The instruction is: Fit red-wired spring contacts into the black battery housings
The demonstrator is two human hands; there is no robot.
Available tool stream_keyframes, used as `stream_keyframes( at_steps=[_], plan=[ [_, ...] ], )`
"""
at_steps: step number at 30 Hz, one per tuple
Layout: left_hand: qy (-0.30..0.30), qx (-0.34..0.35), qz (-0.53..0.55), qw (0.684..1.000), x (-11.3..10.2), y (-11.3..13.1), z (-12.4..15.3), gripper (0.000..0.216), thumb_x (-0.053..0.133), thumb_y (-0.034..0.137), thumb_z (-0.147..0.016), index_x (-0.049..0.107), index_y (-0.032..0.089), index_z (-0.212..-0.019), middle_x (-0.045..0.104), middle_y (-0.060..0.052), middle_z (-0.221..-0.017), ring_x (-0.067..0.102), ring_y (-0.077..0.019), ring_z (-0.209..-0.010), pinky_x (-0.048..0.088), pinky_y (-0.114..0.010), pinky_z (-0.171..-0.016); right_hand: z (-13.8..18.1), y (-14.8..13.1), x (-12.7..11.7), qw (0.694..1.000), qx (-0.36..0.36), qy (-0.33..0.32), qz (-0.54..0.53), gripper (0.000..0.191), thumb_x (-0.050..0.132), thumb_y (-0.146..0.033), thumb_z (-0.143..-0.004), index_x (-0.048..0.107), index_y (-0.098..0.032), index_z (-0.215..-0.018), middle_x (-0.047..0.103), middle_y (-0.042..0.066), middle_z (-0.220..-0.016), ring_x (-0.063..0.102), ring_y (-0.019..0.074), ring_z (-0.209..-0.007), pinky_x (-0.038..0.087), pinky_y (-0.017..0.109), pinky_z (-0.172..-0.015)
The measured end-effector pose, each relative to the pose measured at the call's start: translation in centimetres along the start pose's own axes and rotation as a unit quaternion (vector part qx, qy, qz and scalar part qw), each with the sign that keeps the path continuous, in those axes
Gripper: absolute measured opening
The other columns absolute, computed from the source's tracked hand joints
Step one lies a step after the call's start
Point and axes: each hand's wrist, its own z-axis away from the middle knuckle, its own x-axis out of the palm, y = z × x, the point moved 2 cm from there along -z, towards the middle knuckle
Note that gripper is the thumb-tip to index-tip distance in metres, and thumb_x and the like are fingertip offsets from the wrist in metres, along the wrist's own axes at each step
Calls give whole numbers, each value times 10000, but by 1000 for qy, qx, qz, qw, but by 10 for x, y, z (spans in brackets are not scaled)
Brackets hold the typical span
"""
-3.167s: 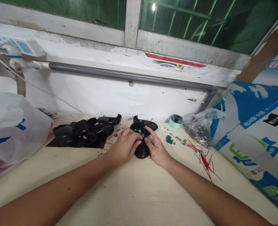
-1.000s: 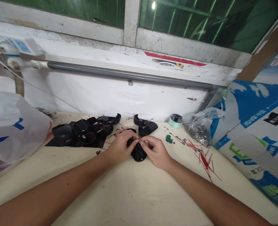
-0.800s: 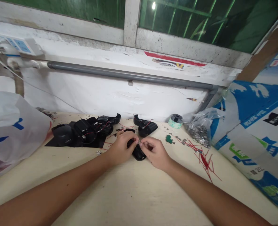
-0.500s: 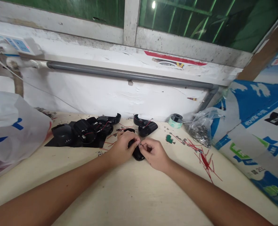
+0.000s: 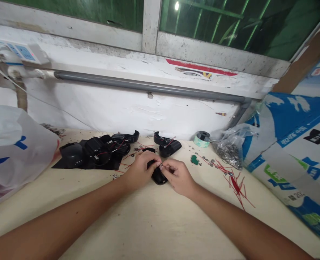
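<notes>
A black plastic housing [image 5: 159, 177] lies on the table at the middle of the head view, partly covered by my fingers. My left hand [image 5: 146, 165] rests over its left side, thumb and fingertips pinched together. From the right, my right hand [image 5: 178, 177] meets it, thumb and forefinger also closed. The two sets of fingertips almost touch above the housing. Whatever small piece they pinch is too small and too hidden to make out. Just behind my hands sit two more black housings [image 5: 170, 147] with a red wire.
Several black housings [image 5: 94, 150] are heaped on a black sheet at left, beside a white plastic bag [image 5: 16, 151]. Red wires [image 5: 237, 186], a green piece [image 5: 194, 160], a tape roll [image 5: 202, 139] and a clear bag of metal parts [image 5: 231, 150] lie at right.
Both hands stay at the housing with barely any movement. The fingertips of my right hand have shifted slightly, and a little more of the housing's near end shows.
</notes>
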Motion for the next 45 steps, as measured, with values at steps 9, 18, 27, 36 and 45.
stream_keyframes(
  at_steps=[9,18,27,36,45],
  plan=[
    [-4,-5,3,1000,-1,0,0,148,569,158,-933,679,169,-835,705,-50,-891,617,-196,-899,448,-341,-843,2,0,0,1000,-8,11,-2,192,576,-288,-909,619,-159,-773,449,-30,-643,386,107,-584,313,243,-541],
    [0,-4,11,1000,-1,0,0,159,577,121,-923,689,171,-821,705,-34,-862,614,-182,-875,430,-332,-850,1,1,1,999,13,9,-49,190,604,-300,-887,610,-164,-754,467,-33,-628,397,106,-572,338,238,-552],
    [2,4,-19,1000,0,4,0,189,574,87,-906,675,170,-770,692,-21,-810,605,-178,-850,417,-324,-802,2,1,3,1000,0,6,-16,201,587,-286,-891,601,-163,-733,453,-29,-640,385,109,-590,333,241,-558],
    [30,-24,0,999,2,-3,1,114,604,144,-900,692,175,-834,714,-35,-875,627,-185,-868,449,-331,-831,-2,4,3,994,43,23,-95,218,632,-354,-873,631,-173,-751,500,-16,-638,418,120,-590,356,249,-562],
    [10,7,-18,1000,2,-2,0,169,572,169,-934,674,171,-799,692,-38,-827,600,-185,-839,429,-342,-822,0,1,2,998,24,10,-56,177,610,-296,-869,620,-163,-753,471,-30,-632,395,109,-578,341,242,-555]
  ],
)
